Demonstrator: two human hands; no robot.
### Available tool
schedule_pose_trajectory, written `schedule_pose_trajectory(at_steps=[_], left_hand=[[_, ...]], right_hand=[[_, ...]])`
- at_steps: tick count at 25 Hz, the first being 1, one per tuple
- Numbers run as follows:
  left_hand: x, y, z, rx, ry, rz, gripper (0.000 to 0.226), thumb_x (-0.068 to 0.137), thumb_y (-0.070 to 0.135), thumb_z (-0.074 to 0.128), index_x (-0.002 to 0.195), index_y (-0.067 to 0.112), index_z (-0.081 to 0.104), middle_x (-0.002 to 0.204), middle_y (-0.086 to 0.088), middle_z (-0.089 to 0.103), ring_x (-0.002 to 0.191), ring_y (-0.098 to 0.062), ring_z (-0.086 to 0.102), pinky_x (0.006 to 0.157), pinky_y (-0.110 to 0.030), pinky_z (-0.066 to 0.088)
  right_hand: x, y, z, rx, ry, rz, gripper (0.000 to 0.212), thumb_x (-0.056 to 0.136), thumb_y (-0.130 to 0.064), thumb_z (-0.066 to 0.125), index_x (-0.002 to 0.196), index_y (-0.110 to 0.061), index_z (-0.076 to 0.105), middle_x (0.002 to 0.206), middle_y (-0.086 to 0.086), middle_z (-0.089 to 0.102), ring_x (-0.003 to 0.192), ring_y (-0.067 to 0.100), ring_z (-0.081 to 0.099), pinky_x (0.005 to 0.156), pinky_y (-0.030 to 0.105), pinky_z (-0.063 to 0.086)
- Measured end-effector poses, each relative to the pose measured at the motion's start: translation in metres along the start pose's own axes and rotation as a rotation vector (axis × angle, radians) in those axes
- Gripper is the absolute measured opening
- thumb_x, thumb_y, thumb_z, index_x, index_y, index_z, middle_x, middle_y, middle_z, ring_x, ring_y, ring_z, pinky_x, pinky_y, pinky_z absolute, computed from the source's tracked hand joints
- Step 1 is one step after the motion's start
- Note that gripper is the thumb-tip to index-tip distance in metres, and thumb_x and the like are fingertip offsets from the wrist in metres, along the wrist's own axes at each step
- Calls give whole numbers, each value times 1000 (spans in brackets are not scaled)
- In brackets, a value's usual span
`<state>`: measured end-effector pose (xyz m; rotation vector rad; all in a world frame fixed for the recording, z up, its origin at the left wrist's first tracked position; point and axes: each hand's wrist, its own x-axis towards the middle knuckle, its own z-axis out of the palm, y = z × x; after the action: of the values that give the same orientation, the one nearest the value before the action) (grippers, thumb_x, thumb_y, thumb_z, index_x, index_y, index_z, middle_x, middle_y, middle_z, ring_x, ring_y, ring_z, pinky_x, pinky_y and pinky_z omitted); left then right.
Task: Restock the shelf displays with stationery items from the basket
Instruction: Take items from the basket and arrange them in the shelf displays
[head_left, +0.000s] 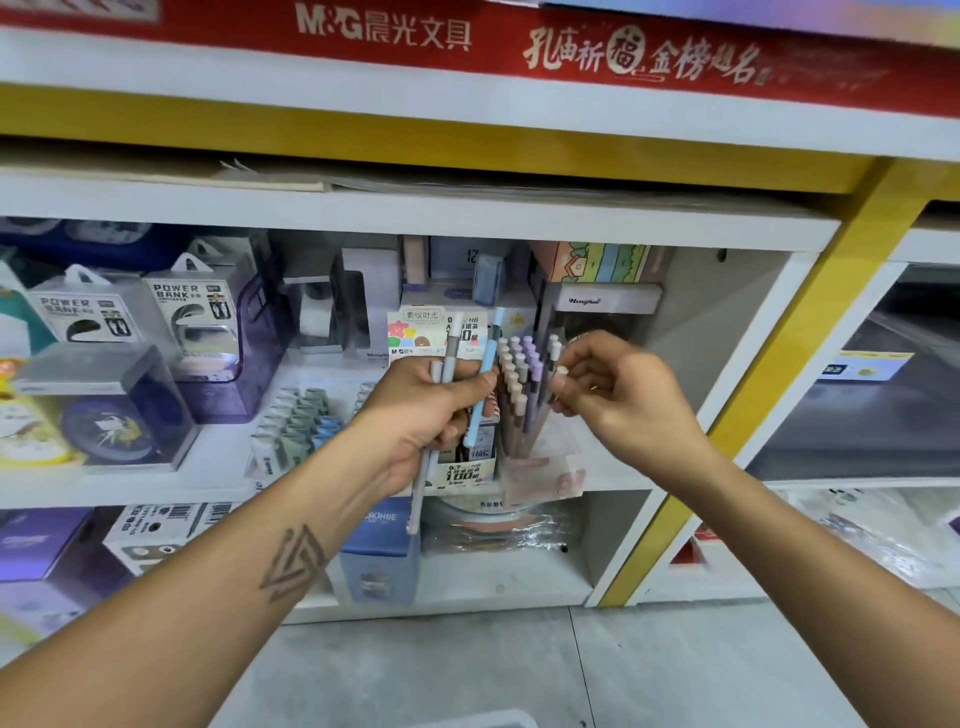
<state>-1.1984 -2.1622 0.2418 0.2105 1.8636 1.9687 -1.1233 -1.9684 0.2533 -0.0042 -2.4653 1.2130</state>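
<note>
My left hand (423, 415) grips a small bunch of pens (451, 353), grey and light blue, held upright in front of the middle shelf. My right hand (613, 389) pinches the white top of one pen (560, 372) that stands at the right edge of a clear pen display box (522, 379). The box is full of several brown, pink and lilac pens with white caps. It stands on the white shelf (223, 467). No basket is in view.
Power bank boxes (179, 306) and a clear case (124, 410) fill the shelf's left part. Small green and blue tubes (296, 421) stand left of the pens. Lead refill boxes (467, 470) sit under my left hand. A yellow post (810, 332) bounds the shelf on the right.
</note>
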Motion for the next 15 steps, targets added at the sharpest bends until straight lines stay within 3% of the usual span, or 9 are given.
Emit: schedule_pose_trajectory(at_steps=[8, 13, 15], left_hand=[[-7, -3, -4, -19, -18, -32, 19, 88, 11, 72, 103, 0, 68, 70, -12, 70, 36, -9, 35, 34, -15, 27], [-10, -1, -6, 5, -92, 12, 18, 88, 14, 73, 103, 5, 73, 74, -14, 70, 38, -10, 35, 36, -16, 27], [-11, 0, -2, 39, -169, 49, 14, 87, 13, 73, 100, 9, 76, 73, -13, 70, 37, -9, 34, 38, -17, 27]], right_hand=[[-9, 2, 5, -119, -97, -91, 10, 89, -11, 74, 93, -16, 66, 81, -2, 72, 77, 10, 71, 76, 37, 59], [-10, 0, 11, -454, -137, -189, 15, 93, -33, 69, 97, -21, 77, 90, -8, 75, 81, 8, 67, 74, 32, 54], [-3, -8, 2, -220, -72, -73, 19, 93, -44, 66, 101, -30, 75, 89, -11, 75, 76, 1, 66, 67, 21, 52]])
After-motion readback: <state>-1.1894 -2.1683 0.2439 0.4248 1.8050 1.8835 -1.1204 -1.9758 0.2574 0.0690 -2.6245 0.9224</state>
